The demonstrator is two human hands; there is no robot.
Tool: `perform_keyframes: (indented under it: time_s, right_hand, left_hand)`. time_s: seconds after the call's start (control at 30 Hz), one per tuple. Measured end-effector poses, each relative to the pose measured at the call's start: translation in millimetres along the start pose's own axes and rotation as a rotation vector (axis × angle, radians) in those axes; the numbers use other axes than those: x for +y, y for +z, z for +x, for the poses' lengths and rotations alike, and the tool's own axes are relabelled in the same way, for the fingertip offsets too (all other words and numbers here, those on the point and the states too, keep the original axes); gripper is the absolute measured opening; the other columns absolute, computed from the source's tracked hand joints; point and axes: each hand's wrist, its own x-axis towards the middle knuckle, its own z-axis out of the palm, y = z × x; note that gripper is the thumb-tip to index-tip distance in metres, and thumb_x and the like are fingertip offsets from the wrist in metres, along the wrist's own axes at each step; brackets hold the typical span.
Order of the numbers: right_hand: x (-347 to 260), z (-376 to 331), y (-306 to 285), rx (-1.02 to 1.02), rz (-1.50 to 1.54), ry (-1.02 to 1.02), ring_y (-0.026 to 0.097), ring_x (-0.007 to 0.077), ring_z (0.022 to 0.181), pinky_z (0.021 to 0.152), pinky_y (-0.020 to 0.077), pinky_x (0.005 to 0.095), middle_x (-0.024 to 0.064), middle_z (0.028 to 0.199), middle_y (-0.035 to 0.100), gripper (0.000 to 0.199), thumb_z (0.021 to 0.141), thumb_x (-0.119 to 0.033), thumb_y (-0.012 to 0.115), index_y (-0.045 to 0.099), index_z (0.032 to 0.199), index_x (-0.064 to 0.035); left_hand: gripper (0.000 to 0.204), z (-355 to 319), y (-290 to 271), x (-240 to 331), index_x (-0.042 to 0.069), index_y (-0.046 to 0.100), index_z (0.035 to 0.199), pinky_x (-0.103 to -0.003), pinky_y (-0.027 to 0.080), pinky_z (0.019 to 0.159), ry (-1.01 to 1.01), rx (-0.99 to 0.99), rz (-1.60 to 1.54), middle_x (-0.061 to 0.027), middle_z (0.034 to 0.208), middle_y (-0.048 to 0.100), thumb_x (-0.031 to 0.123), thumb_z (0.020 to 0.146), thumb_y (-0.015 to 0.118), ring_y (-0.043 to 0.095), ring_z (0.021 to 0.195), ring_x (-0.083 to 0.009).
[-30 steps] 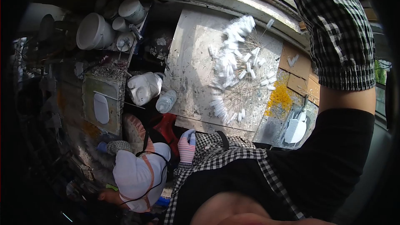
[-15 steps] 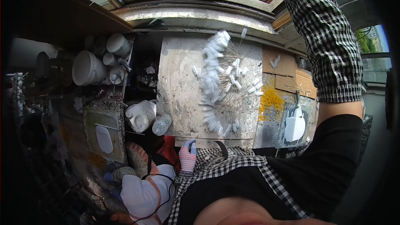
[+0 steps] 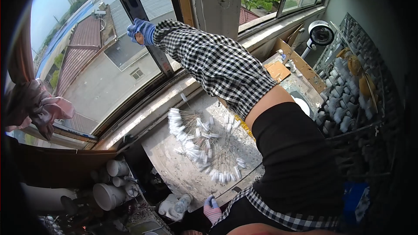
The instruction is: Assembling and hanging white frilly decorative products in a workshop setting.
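My right hand (image 3: 143,32), in a blue glove with some bare skin showing, grips the dark upright frame (image 3: 153,52) of the sliding window. Its arm, in a black and white checked sleeve cover, stretches across the view above the table. Low by the front edge of the worktable (image 3: 163,148) is my left hand (image 3: 212,213), in a pink striped glove with blue fingers. Those fingers are partly extended, and nothing shows in them. Many small white cylinders on thin wire stems (image 3: 187,146) lie in a curved row and loose clusters on the table.
White buckets (image 3: 109,196) and tubs stand left of the table. A white jug (image 3: 167,206) and a clear plastic bottle (image 3: 183,202) sit by its near corner. At the right are a fan (image 3: 320,35) and a dark rack (image 3: 344,95). Cloth (image 3: 41,109) hangs at the left window.
The view has swung up and toward the window. My right hand, out of view before, now shows on the window frame. My left hand stays low by the table edge.
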Motion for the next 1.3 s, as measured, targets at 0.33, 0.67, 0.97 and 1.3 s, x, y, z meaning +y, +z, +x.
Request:
perform_keyframes:
  time_s: [0.33,0.67,0.97,1.3]
  right_hand:
    - [127.3,36.1,-47.7,-0.068,1.956,-0.11,0.058,0.0211,0.077,0.07,0.0454,0.0323,0.0022,0.084,0.061,0.016,0.087,-0.029,0.059,0.062,0.078,-0.0168]
    - [354.4,80.0,-100.1,-0.091,2.682,-0.17,0.064,0.0287,0.095,0.085,0.0501,0.0455,0.0091,0.086,0.067,0.019,0.08,-0.03,0.068,0.067,0.086,-0.0115]
    - [420.2,54.2,-79.9,-0.139,3.331,-0.029,0.061,0.0333,0.115,0.1,0.0466,0.0438,0.0148,0.117,0.068,0.044,0.095,-0.042,0.062,0.06,0.125,-0.0092]
    - [467.5,226.9,-147.7,-0.5,3.435,0.025,0.046,0.039,0.135,0.113,0.036,0.0437,0.0281,0.144,0.047,0.097,0.084,-0.067,0.064,0.037,0.148,0.0002]
  left_hand:
    - [0.024,12.7,-31.2,6.4,-0.002,0.054,0.123,-0.031,0.052,0.085,0.029,-0.143,0.035,-0.0152,0.104,0.065,0.01,0.103,0.047,0.062,0.095,-0.0183]
    - [0.021,-29.7,6.2,8.4,-0.001,0.067,0.112,-0.034,0.052,0.09,0.03,0.196,-0.106,-0.0158,0.105,0.07,0.011,0.098,0.058,0.067,0.099,-0.0225]
    - [0.022,-31.9,42.3,90.1,0.003,0.067,0.114,-0.036,0.052,0.089,0.217,0.176,-0.084,-0.0145,0.106,0.068,0.013,0.095,0.06,0.066,0.1,-0.0265]
    - [0.021,-65.4,71.7,59.4,0.004,0.068,0.111,-0.037,0.052,0.089,0.092,0.449,-0.269,-0.0157,0.104,0.069,0.015,0.095,0.062,0.066,0.099,-0.0308]
